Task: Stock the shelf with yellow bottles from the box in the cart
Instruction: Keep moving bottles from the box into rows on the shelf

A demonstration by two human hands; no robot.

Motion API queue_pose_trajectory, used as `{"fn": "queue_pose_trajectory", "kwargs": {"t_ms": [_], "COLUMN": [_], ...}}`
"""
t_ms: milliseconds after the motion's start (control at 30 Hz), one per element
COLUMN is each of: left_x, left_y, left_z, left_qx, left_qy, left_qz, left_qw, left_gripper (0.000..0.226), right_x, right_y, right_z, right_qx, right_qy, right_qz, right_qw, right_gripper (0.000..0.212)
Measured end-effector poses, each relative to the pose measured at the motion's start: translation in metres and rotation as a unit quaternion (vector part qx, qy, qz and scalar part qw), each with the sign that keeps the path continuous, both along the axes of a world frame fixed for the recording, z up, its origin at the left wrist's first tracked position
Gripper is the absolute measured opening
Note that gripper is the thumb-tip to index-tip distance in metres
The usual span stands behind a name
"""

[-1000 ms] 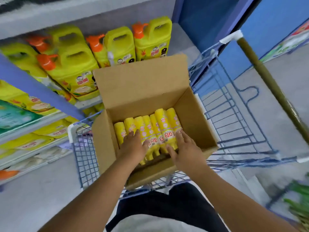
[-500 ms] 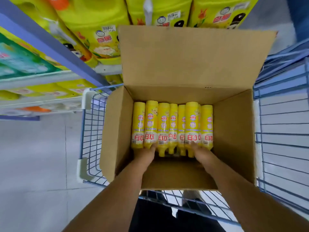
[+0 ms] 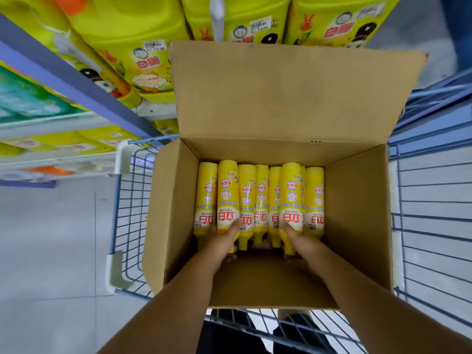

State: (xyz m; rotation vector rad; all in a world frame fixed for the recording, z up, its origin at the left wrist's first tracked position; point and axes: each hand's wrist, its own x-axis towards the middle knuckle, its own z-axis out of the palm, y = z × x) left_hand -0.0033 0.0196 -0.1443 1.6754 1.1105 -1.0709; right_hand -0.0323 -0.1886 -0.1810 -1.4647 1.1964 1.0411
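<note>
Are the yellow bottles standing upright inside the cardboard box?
No, the yellow plastic bottles lie flat in a row in the brown cardboard box, necks toward the person.

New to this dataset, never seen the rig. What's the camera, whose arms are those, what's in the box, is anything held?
There is no robot here. One wide-angle camera sits on a person's head and looks down, so the two bare arms coming in from the bottom are the wearer's own.

The open brown cardboard box stands in a blue wire shopping cart. A row of slim yellow squeeze bottles lies flat in it, nozzles toward the person.

The left hand is wrapped around the neck end of the second bottle from the left. The right hand grips a bottle near the right. Both bottles sit slightly above their neighbours.

Beyond the box, large yellow detergent jugs fill a shelf.
</note>
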Motion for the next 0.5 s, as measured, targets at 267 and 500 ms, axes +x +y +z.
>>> {"fn": "queue_pose_trajectory", "kwargs": {"t_ms": [267, 500], "left_x": [0.004, -0.012], "left_y": [-0.003, 0.004], "left_z": [0.05, 0.108], "left_qx": [-0.067, -0.061], "left_qy": [-0.059, -0.115], "left_qz": [0.126, 0.075], "left_qw": [0.988, 0.989], "left_gripper": [0.048, 0.048], "right_x": [0.007, -0.019], "right_y": [0.015, 0.044], "right_z": [0.078, 0.144], "right_qx": [0.052, 0.036], "right_qy": [-0.021, -0.058], "right_qz": [-0.158, -0.182], "right_qw": [0.986, 0.981], "right_gripper": [0.055, 0.061]}}
